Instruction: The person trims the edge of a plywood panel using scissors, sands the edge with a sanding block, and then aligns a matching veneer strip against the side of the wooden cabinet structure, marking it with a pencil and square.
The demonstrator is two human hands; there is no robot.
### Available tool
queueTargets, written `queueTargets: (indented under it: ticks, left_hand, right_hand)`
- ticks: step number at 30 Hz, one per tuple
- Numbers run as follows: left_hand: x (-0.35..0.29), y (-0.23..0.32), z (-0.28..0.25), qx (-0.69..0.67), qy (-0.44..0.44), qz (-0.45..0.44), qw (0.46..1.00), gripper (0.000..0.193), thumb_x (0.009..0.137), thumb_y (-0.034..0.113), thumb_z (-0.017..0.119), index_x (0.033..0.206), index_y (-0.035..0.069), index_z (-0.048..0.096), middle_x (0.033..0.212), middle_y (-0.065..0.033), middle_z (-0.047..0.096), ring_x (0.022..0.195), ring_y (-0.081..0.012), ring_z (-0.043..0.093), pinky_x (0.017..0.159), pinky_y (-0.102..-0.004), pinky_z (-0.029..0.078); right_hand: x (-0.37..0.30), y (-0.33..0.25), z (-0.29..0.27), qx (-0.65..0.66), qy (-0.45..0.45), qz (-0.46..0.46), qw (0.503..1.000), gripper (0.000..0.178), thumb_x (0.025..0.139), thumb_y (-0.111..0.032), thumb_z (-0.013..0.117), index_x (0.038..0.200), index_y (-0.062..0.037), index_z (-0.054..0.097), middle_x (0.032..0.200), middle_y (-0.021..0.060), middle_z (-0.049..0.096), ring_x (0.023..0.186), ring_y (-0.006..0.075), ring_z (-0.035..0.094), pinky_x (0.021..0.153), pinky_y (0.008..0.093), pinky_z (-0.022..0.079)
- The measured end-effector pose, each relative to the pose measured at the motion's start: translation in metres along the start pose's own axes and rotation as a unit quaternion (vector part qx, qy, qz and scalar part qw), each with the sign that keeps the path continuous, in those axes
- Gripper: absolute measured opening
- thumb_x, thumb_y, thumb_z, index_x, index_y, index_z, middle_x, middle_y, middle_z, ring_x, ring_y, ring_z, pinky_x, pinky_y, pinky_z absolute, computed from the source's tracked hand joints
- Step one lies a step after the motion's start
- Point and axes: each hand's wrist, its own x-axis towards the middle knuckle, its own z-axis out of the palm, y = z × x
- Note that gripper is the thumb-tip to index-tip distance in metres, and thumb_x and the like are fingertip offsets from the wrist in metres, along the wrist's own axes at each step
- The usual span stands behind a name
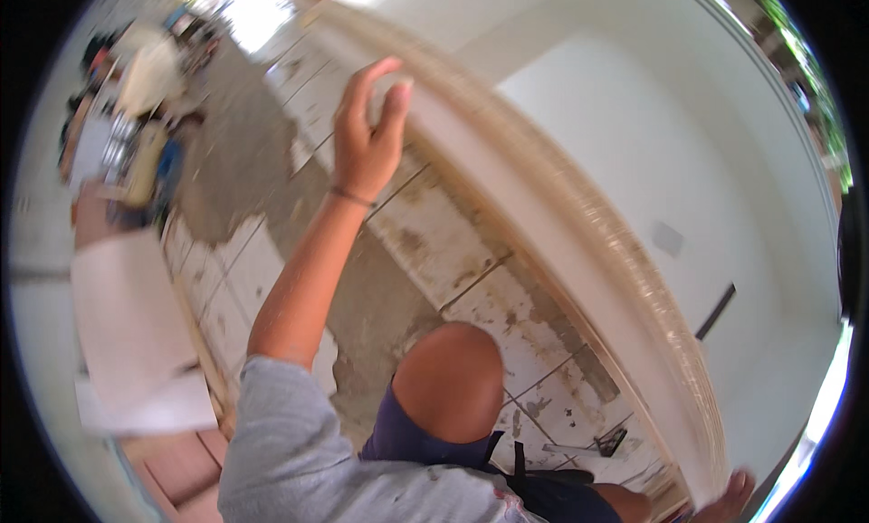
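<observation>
My left hand [369, 134] is raised beside a long pale wooden panel [561, 215], with its thumb and forefinger apart and curved and nothing seen between them. The fingertips overlap the panel's near face; whether they touch it I cannot tell. This panel runs diagonally from the upper middle to the lower right, and its upper edge looks rough and layered. At the lower right end, my right hand [729, 496] shows only in part by the panel's edge. Its grip is cut off by the picture's rim and blurred.
Worn white tiles [434, 242] with bare grey patches cover the floor. My bent knee [450, 383] is close to the panel. On the left lie pale boards [131, 315] and a pile of tools and materials [136, 152]. A white wall [625, 116] stands beyond the panel.
</observation>
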Motion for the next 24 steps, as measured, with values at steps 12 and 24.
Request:
queueTargets:
  ticks: [12, 24]
  left_hand:
    - [0.041, -0.007, 0.032, 0.179, -0.248, 0.164, 0.938, 0.043, 0.094, 0.04, 0.045, 0.11, 0.004, 0.064, 0.118, -0.0094, 0.062, 0.124, -0.0326, 0.048, 0.112, -0.0482, 0.018]
    - [0.052, -0.012, 0.043, 0.168, -0.215, 0.185, 0.944, 0.033, 0.089, 0.037, 0.053, 0.093, 0.006, 0.065, 0.102, -0.0082, 0.064, 0.11, -0.0306, 0.056, 0.105, -0.0441, 0.027]
  right_hand:
    - [0.095, -0.195, 0.053, 0.071, -0.297, -0.095, 0.947, 0.068, 0.087, -0.063, 0.048, 0.104, 0.0019, 0.06, 0.1, 0.0191, 0.061, 0.1, 0.0369, 0.058, 0.088, 0.0453, 0.044]
    - [0.279, -0.136, 0.393, -0.182, -0.487, -0.257, 0.814, 0.079, 0.08, -0.029, 0.07, 0.147, -0.0198, 0.028, 0.15, 0.0163, 0.029, 0.134, 0.0331, 0.035, 0.104, 0.0458, 0.039]
